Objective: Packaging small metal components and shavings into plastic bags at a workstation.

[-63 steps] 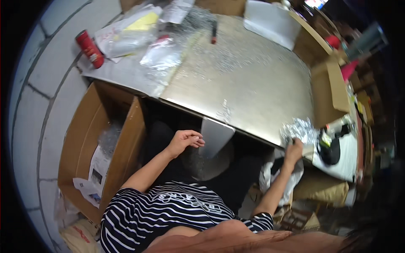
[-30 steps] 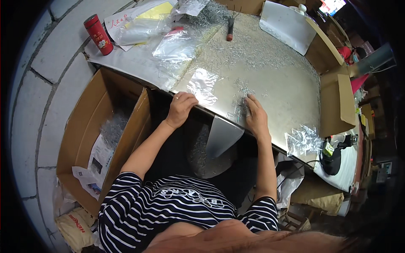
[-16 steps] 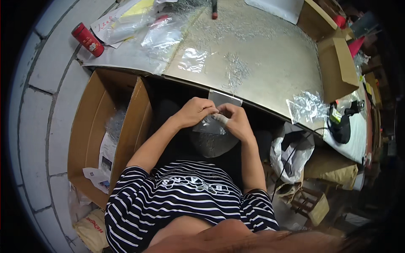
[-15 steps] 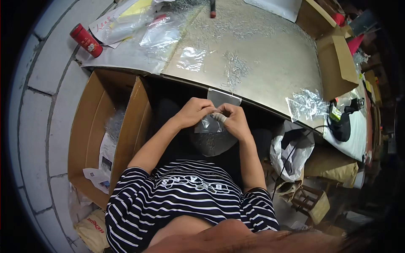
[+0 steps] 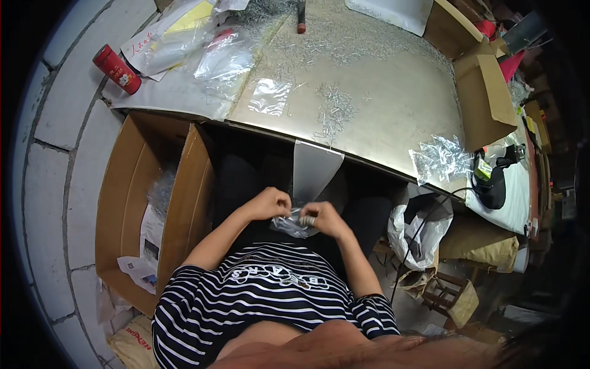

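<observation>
A small clear plastic bag [image 5: 292, 227] rests low in front of my shirt, over my lap, crumpled and shiny. My left hand [image 5: 269, 204] has its fingers curled at the bag's upper left edge. On the other side, my right hand [image 5: 326, 218] pinches the bag's upper right, with a pale wrapping around one finger. What the bag contains is too small and blurred to make out. Just beyond my hands, a grey sheet [image 5: 317, 171] hangs down from the table's front edge. Above it on the table lies a pile of thin metal nails or pins [image 5: 335, 109].
A flat clear bag [image 5: 269, 97] lies left of the pile, and filled clear bags [image 5: 444, 157] sit at the table's right edge. An open cardboard box [image 5: 184, 209] stands at my left. A red can [image 5: 117, 69] and a red-tipped tool [image 5: 301, 18] lie farther off.
Both hands have come down and toward my body with the bag, away from the table edge. They are slightly farther apart, and more of the hanging grey sheet shows.
</observation>
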The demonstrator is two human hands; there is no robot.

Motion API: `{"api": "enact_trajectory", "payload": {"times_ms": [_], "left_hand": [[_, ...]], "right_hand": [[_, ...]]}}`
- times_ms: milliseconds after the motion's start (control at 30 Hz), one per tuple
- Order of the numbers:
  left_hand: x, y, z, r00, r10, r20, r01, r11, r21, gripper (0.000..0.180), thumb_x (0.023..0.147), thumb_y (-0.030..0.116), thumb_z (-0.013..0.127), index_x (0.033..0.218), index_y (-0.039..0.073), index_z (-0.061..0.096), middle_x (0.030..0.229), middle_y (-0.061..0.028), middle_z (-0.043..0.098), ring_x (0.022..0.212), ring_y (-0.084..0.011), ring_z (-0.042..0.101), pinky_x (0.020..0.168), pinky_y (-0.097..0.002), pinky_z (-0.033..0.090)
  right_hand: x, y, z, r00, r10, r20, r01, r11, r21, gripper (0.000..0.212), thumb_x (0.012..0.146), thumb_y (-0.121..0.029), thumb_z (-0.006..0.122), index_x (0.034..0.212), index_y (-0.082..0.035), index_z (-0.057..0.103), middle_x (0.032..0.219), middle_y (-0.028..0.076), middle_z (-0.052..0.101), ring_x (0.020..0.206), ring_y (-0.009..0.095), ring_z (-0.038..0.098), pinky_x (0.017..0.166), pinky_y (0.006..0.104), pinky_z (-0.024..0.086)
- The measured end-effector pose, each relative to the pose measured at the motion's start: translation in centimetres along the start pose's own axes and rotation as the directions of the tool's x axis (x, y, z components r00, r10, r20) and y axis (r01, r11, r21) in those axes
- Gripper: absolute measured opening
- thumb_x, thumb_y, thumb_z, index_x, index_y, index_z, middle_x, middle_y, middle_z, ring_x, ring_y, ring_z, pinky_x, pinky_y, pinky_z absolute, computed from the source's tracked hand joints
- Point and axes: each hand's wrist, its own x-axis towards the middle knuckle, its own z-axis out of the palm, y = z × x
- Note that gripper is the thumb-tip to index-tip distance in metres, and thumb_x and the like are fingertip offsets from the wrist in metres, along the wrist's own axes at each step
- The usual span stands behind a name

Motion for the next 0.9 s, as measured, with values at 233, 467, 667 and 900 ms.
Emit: {"api": "enact_trajectory", "payload": {"times_ms": [233,467,667,900], "left_hand": [[2.9,-1.6,1.7,0.941,-0.010,-0.337,0.055,0.991,0.125,0.026,0.069,0.009,0.079,0.083,-0.004,0.060,0.071,-0.0144,0.065,0.064,-0.0220,0.064,0.060,-0.0346,0.049],[5.1,-0.8,0.0,0.879,0.055,-0.473,-0.304,0.829,-0.469,0.036,0.072,-0.003,0.076,0.103,-0.007,0.058,0.077,-0.0049,0.063,0.069,-0.0089,0.061,0.063,-0.0218,0.049],[4.5,-4.4,4.0,0.986,-0.091,-0.139,-0.073,0.517,-0.853,0.036,0.091,0.040,0.063,0.094,0.004,0.067,0.080,-0.0020,0.066,0.063,-0.0087,0.057,0.056,-0.0201,0.042],[5.5,-9.8,1.4,0.972,-0.158,0.174,0.212,0.269,-0.939,0.077,0.090,0.069,0.037,0.096,-0.002,0.065,0.082,-0.0131,0.068,0.077,-0.0251,0.067,0.078,-0.0350,0.055]], "right_hand": [[0.7,-0.7,-5.0,0.942,-0.136,-0.307,0.003,0.918,-0.396,0.014,0.082,-0.006,0.066,0.092,0.002,0.069,0.080,0.013,0.069,0.074,0.016,0.065,0.069,0.0296,0.050],[7.7,-11.7,-11.6,0.581,-0.590,-0.560,0.146,0.753,-0.642,0.038,0.089,-0.022,0.063,0.123,-0.006,0.058,0.132,0.020,0.053,0.120,0.033,0.053,0.099,0.0363,0.043],[9.3,-9.3,-5.4,0.774,-0.520,-0.361,-0.046,0.522,-0.852,0.043,0.085,-0.001,0.052,0.128,-0.005,0.055,0.142,0.020,0.043,0.135,0.039,0.035,0.110,0.0437,0.032],[-0.6,-10.7,-2.9,0.738,-0.510,-0.442,0.156,0.766,-0.624,0.039,0.079,0.013,0.053,0.115,0.000,0.061,0.125,0.016,0.059,0.119,0.033,0.055,0.100,0.0355,0.044]]}}
